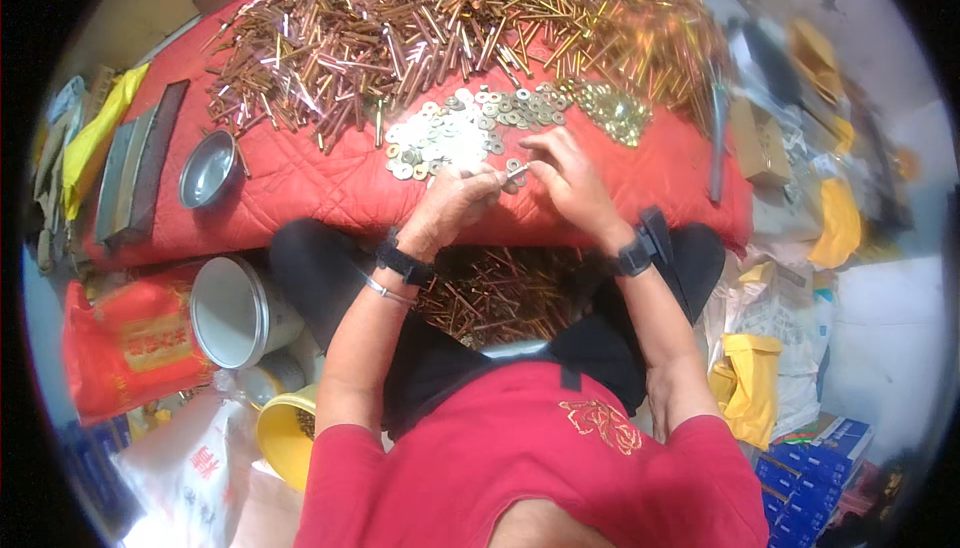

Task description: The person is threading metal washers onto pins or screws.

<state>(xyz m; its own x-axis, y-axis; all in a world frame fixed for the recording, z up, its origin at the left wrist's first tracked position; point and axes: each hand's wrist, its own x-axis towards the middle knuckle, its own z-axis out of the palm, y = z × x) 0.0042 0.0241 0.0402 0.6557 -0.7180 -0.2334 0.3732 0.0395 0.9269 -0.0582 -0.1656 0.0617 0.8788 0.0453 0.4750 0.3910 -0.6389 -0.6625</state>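
My left hand [455, 206] is closed, with the end of a thin metal rod [517, 174] sticking out between its thumb and finger. Curled close beside that end is my right hand [575, 186], its thumb and fingertips at the rod; anything small between them is too tiny to make out. Just beyond the hands lies a loose spread of flat round washers [500, 108], partly washed out by glare. To its right sits a patch of small shiny gold-coloured pieces [617, 116], perhaps nuts. A large heap of copper- and brass-coloured metal rods [400, 38] covers the far side.
A red quilted cloth [310, 193] covers the work surface. On it stand a metal bowl [208, 170] and grey metal bars [140, 168] at left. More rods [500, 293] lie below, between my legs. A white bucket [228, 313], yellow bucket [285, 438] and blue boxes [815, 478] surround me.
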